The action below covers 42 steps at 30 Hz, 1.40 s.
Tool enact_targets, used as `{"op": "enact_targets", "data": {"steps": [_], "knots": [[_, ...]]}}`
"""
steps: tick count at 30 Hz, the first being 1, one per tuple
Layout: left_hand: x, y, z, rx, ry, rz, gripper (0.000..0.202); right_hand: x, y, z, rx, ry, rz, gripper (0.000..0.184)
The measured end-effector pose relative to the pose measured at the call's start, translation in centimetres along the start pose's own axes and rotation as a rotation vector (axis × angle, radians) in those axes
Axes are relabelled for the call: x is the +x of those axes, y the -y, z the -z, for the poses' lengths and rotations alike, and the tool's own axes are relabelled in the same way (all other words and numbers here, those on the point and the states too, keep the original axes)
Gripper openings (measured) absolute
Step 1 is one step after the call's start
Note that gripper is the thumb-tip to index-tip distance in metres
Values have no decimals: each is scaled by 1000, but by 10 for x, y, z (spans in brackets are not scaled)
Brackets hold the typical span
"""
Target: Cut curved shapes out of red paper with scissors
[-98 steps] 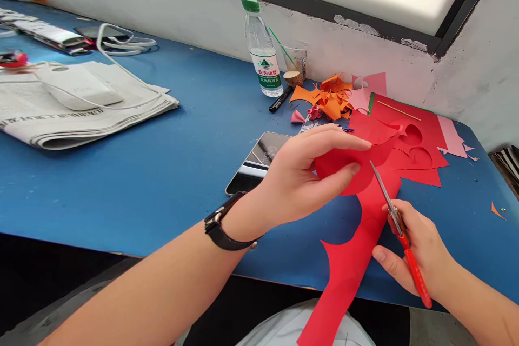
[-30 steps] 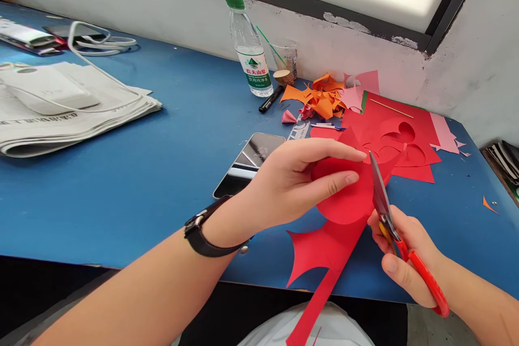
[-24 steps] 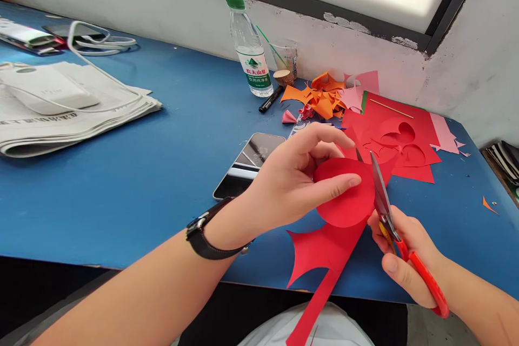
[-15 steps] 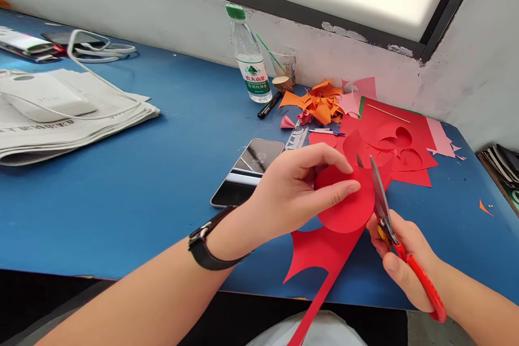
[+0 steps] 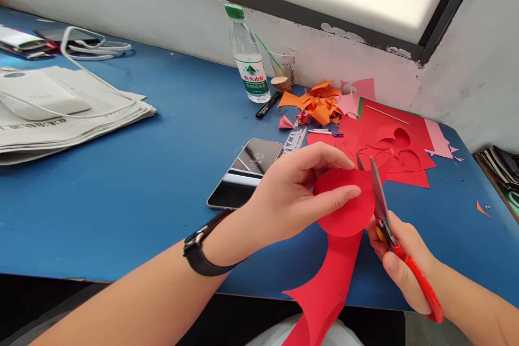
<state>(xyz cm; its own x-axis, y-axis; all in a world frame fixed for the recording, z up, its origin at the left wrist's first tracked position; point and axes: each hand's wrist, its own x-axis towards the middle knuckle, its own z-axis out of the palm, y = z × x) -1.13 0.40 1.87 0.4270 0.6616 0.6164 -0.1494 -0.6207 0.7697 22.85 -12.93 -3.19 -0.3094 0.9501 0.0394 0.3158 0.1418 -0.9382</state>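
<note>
My left hand (image 5: 298, 194), a black watch on its wrist, pinches a round red paper disc (image 5: 352, 211) between thumb and fingers. A long red paper offcut (image 5: 330, 292) hangs below the disc, over the table's front edge. My right hand (image 5: 403, 265) grips red-handled scissors (image 5: 385, 216). Their blades stand open against the disc's right edge, tips pointing away from me.
A phone (image 5: 245, 173) lies face up left of my hands on the blue table (image 5: 154, 173). Red sheets with cut-outs (image 5: 399, 143), orange and pink scraps (image 5: 322, 102), a water bottle (image 5: 247, 57), a black marker (image 5: 266, 105) and a ruler sit behind. Newspapers (image 5: 60, 119) lie far left.
The disc has come free of the big red sheet along its top. The hanging offcut has swung to the right beneath it. My view has shifted slightly.
</note>
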Motion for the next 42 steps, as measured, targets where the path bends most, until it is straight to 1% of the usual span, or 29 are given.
{"op": "enact_targets", "data": {"steps": [2, 8, 13, 15, 18, 20, 22, 24, 26, 29, 31, 33, 42], "knots": [[0, 1, 0, 8, 2, -10, 23, 1, 1, 0, 16, 4, 0, 60], [0, 1, -1, 25, 6, 6, 21, 3, 3, 1, 98, 18, 24, 43], [1, 0, -1, 38, 11, 12, 20, 2, 2, 3, 74, 19, -11, 42], [1, -1, -1, 41, 10, 0, 21, 2, 3, 4, 73, 29, -23, 43], [2, -3, -1, 28, 5, 15, 20, 3, 6, 2, 61, 38, -46, 47], [3, -3, 0, 23, 10, 33, 19, 2, 9, -1, 45, 1, -70, 54], [3, -3, 0, 20, 13, 29, 18, 2, 13, -5, 48, -64, -108, 63], [3, -3, 0, 13, 13, 20, 19, 1, 14, -7, 51, -105, -131, 69], [3, -4, 0, 9, 12, 15, 19, 1, 14, -6, 30, -82, -110, 66], [3, -5, 0, 19, 14, 23, 19, 1, 9, -1, -1, 4, -26, 53], [3, -6, 0, 22, 15, 22, 19, 2, 6, 3, 1, 34, 6, 44], [4, -6, 0, 15, 19, 14, 18, 3, 5, 4, -7, 32, 11, 41], [5, -6, 0, -21, 25, 12, 16, 4, 6, 3, -58, 10, 52, 39]]}}
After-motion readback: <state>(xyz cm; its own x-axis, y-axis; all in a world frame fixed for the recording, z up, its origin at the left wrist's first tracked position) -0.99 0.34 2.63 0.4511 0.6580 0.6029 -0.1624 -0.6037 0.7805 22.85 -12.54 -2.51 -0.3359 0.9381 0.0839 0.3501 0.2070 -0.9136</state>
